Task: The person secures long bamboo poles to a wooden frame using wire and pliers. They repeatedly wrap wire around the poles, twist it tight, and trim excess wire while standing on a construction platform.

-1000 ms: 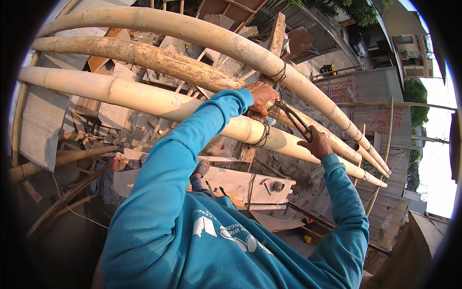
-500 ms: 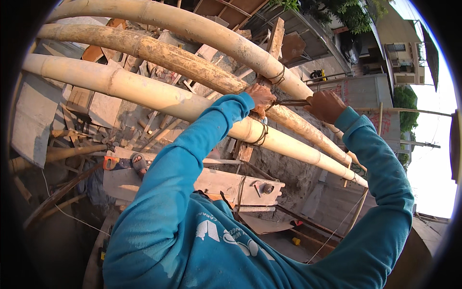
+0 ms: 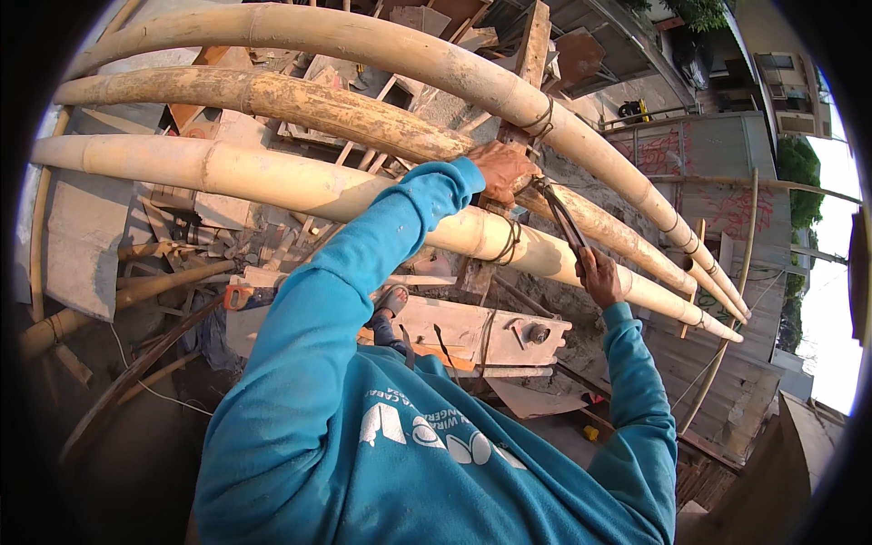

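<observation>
Three bamboo poles run side by side in front of me: a far pole (image 3: 363, 44), a mottled middle pole (image 3: 336, 116) and a near pole (image 3: 282, 177). They cross a wooden post (image 3: 534, 45). My left hand (image 3: 502, 171) is closed over the middle pole at this crossing; its fingertips are partly hidden. In my right hand (image 3: 599, 277) are the handles of dark metal pincers (image 3: 565, 218), whose jaws meet the crossing beside my left fingers. Dark wire (image 3: 545, 120) binds the far pole, and another wire tie (image 3: 510, 241) loops round the near pole.
Below lies a pale plank beam (image 3: 454, 329) with my sandaled foot (image 3: 391, 300) on it. An orange-handled saw (image 3: 240, 297) lies to the left. Scrap wood and boards (image 3: 191, 263) litter the ground. Corrugated metal sheeting (image 3: 704, 163) stands at the right.
My right hand has swung the pincers' handles down and toward me, from beside the far pole to above the near pole. My left hand stays at the crossing. The view has shifted slightly.
</observation>
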Tool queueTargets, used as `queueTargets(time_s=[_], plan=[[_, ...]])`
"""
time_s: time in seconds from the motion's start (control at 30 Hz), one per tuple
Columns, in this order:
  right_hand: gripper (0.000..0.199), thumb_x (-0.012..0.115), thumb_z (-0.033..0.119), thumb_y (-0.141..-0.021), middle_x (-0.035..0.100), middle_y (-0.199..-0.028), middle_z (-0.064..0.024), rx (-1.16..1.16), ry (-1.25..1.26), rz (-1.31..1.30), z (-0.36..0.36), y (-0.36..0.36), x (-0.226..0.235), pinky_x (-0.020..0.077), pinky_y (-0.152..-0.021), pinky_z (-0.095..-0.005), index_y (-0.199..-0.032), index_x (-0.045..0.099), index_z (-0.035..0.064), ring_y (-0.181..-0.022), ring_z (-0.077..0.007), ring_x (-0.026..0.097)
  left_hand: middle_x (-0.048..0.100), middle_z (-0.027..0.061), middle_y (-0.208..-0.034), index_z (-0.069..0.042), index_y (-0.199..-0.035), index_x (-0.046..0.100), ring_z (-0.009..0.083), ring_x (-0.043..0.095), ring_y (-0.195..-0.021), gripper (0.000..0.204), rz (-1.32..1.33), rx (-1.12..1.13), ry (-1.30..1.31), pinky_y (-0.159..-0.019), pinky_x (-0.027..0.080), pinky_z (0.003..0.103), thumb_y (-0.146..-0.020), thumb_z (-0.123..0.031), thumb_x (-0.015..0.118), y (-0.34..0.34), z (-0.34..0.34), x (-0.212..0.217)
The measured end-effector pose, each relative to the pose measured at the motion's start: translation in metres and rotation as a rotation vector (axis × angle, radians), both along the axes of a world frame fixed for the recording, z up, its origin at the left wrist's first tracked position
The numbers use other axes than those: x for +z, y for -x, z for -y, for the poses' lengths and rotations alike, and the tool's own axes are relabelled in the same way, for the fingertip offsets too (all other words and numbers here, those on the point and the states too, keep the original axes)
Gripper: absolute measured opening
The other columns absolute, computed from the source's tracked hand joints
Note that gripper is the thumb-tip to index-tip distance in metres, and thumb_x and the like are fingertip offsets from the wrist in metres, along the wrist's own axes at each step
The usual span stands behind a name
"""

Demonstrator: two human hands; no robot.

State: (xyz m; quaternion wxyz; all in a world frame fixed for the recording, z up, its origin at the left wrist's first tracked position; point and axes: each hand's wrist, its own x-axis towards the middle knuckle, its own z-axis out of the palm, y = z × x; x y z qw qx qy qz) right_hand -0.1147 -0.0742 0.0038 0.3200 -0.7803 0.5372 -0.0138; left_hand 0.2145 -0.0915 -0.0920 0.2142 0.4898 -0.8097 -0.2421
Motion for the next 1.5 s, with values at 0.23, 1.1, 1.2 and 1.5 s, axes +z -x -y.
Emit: queueTargets(time_s=[0.23, 1.1, 1.2, 1.5], plan=[[0.039, 0.045, 0.037, -0.103, 0.069, -0.079, -0.0133, 0.071, -0.047, -0.194, 0.032, -0.012, 0.029, 0.0521, -0.066, -0.0395, -0.106, 0.061, 0.0018, -0.068, -0.0218, 0.067, 0.053, 0.0162, -0.142, -0.019, -0.145, 0.047, 0.0369, 0.050, -0.130, 0.092, 0.071, -0.038, -0.050, -0.109, 0.040, 0.050, -0.065, -0.048, 0.084, -0.006, 0.005, 0.012], [0.008, 0.068, 0.016, -0.080, 0.072, -0.079, -0.0052, 1.035, 0.988, -0.786, 0.050, -0.151, 0.111, 0.0552, -0.065, -0.0353, -0.076, 0.074, 0.0119, -0.080, -0.0235, 0.072, 0.066, 0.0199, -0.106, -0.008, -0.120, 0.057, 0.0431, 0.061, -0.103, 0.077, 0.115, 0.031, 0.127, -0.087, 0.051, 0.051, -0.056, -0.035, 0.089, -0.005, 0.003, 0.006], [0.012, 0.071, 0.022, -0.079, 0.072, -0.076, -0.0054, 0.961, 0.793, -0.878, 0.045, -0.141, 0.112, 0.0563, -0.065, -0.0348, -0.076, 0.075, 0.0107, -0.078, -0.0235, 0.072, 0.066, 0.0198, -0.107, -0.007, -0.116, 0.058, 0.0428, 0.061, -0.103, 0.075, 0.168, 0.054, 0.047, -0.087, 0.051, 0.051, -0.056, -0.039, 0.090, -0.002, 0.001, 0.012], [0.048, 0.073, 0.039, -0.080, 0.070, -0.101, -0.0225, 0.374, 0.059, -0.472, 0.067, -0.061, 0.076, 0.0531, -0.090, -0.0456, -0.110, 0.071, 0.0018, -0.100, -0.0385, 0.067, 0.068, 0.0165, -0.115, -0.019, -0.142, 0.052, 0.0374, 0.063, -0.109, 0.094, 0.243, 0.094, -0.044, -0.094, 0.050, 0.047, -0.056, -0.037, 0.087, 0.005, -0.002, 0.027]])
